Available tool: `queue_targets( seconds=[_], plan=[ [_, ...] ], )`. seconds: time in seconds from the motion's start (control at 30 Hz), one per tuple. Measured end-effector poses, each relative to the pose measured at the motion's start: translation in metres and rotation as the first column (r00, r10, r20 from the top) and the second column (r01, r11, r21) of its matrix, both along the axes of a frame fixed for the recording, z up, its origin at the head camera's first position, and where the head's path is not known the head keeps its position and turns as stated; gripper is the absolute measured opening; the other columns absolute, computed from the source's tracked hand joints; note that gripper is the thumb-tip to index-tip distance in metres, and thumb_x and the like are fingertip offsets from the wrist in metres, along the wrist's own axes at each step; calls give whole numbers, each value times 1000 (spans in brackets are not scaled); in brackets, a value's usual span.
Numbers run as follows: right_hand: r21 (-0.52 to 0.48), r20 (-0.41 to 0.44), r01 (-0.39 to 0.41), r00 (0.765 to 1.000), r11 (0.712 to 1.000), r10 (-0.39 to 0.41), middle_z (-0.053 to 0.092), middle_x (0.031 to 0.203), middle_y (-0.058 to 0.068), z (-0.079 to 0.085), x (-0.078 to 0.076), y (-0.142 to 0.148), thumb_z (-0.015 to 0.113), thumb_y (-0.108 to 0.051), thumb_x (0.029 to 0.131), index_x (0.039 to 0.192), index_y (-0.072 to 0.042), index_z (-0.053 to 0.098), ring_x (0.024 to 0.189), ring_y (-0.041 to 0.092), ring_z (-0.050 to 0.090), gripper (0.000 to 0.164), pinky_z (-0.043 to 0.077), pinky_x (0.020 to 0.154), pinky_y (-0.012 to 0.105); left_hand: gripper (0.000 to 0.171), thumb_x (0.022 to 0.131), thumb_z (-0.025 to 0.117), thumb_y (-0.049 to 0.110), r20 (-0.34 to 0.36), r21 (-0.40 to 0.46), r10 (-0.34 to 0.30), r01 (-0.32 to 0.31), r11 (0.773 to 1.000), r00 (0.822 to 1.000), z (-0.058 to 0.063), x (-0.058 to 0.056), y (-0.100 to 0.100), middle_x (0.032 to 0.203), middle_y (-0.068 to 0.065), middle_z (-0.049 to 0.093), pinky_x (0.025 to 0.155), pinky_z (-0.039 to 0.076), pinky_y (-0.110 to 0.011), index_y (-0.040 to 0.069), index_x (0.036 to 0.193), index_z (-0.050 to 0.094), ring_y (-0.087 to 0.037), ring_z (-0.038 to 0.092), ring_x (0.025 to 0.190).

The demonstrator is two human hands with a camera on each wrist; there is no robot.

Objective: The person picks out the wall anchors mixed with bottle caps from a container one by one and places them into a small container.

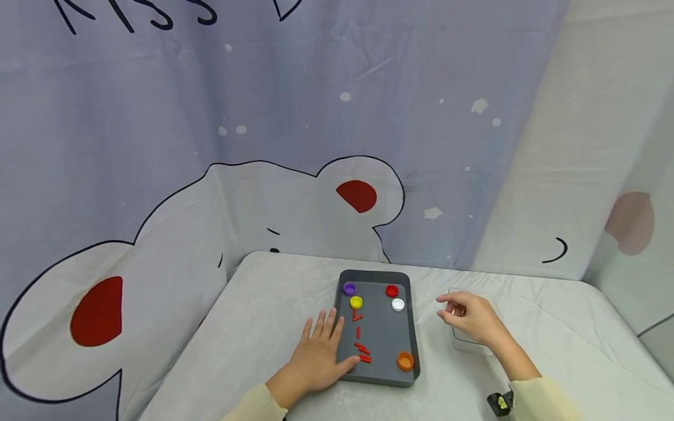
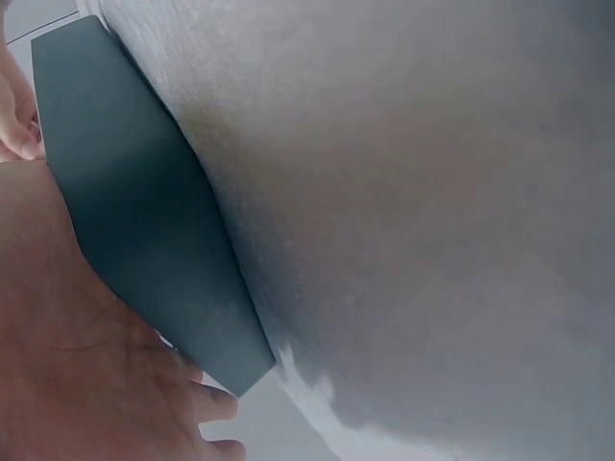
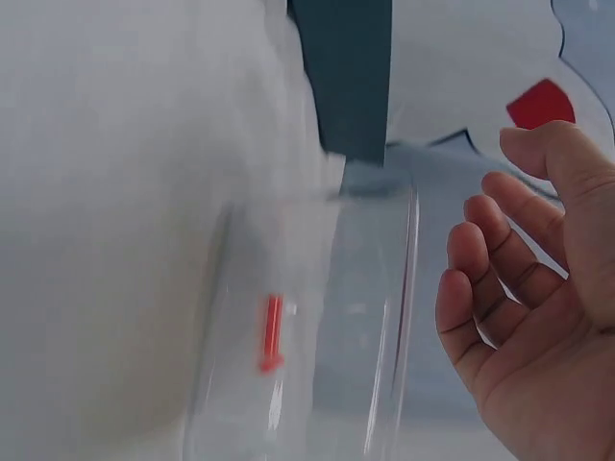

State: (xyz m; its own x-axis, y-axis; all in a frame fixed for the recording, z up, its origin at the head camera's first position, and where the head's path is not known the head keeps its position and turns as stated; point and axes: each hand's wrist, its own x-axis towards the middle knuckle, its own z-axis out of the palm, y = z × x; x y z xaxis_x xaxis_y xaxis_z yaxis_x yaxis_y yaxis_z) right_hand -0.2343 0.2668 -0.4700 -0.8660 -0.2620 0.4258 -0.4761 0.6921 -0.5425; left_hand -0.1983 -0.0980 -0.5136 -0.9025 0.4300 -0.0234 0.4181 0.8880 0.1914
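My left hand (image 1: 317,358) rests with spread, straight fingers on the left rim of a grey tray (image 1: 384,339); in the left wrist view, its palm side lies against the tray's outer wall (image 2: 144,202). Several small red sticks (image 1: 358,332) lie in the tray near that thumb. Over a clear plastic box (image 1: 471,346) hovers my right hand (image 1: 474,317), fingers loosely bent, thumb and fingertips apart, with nothing visible between them. Through the box's transparent wall, the right wrist view shows a red piece (image 3: 272,331) with a wider end.
Inside the tray are small round cups: purple (image 1: 349,289), yellow (image 1: 356,302), red (image 1: 392,290), white (image 1: 398,304) and a larger orange one (image 1: 405,361). A white cloth (image 1: 279,304) covers the table. Printed curtain (image 1: 295,117) hangs behind. A black device (image 1: 499,403) sits at the right wrist.
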Motion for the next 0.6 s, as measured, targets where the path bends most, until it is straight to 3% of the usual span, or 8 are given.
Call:
queue_targets(
  seconds=[0.6],
  plan=[
    [-51,115,-141,983,989,146,62,82,-3,-10,-8,-62,82,-14,83,108,-5,76,69,3,52,27,47,61,22,92,96,40,72,-4,-10,2,-2,1000,1000,2,2,1,168,-17,16,121,11,-62,6,160,30,-40,13,155]
  ],
)
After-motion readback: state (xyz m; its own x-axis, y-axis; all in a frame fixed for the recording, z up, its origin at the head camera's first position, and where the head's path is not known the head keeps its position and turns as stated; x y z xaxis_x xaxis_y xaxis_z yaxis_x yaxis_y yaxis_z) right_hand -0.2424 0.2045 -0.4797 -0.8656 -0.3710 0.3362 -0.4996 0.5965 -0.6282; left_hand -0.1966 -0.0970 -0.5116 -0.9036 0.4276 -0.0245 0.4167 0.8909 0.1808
